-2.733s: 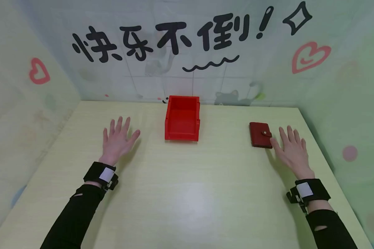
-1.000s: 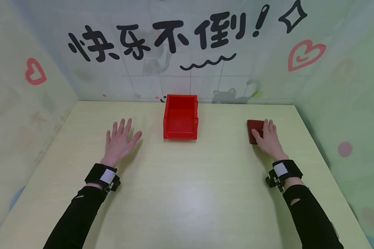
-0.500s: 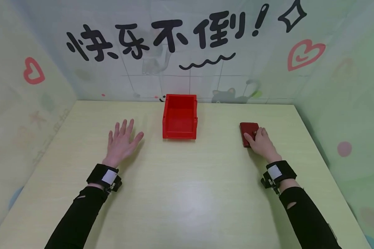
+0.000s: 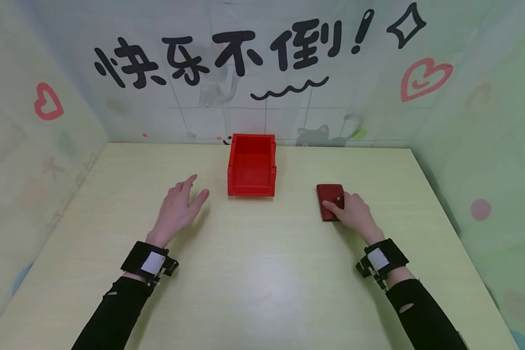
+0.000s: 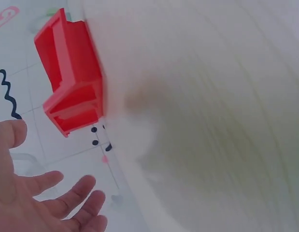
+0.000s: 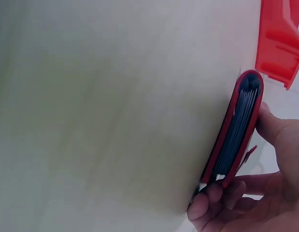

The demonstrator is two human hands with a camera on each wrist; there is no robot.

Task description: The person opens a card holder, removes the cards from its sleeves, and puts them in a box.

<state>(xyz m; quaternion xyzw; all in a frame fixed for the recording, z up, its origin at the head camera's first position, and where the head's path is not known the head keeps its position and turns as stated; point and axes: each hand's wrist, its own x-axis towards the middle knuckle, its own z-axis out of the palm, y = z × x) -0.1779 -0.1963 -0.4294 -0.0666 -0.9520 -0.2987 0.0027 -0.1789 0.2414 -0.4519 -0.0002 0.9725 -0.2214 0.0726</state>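
A dark red wallet [image 4: 330, 197] with a snap strap is at the right of the table. My right hand [image 4: 354, 214] grips its right side, thumb on top. In the right wrist view the right hand [image 6: 265, 179] has its fingers curled at one edge of the wallet [image 6: 234, 128], whose side shows a stack of thin leaves. My left hand [image 4: 177, 209] is held over the table at the left, holding nothing. The left wrist view shows the left hand [image 5: 52, 198] with fingers spread and slightly bent.
A red open-topped bin [image 4: 251, 189] stands at the table's back edge, between the hands. Behind it hangs a printed backdrop [image 4: 271, 116], with further printed sheets at both sides of the table [image 4: 262, 272].
The right hand has moved onto the wallet, gripped it, and brought it left and nearer the front. The left hand has shifted slightly right, its fingers less spread.
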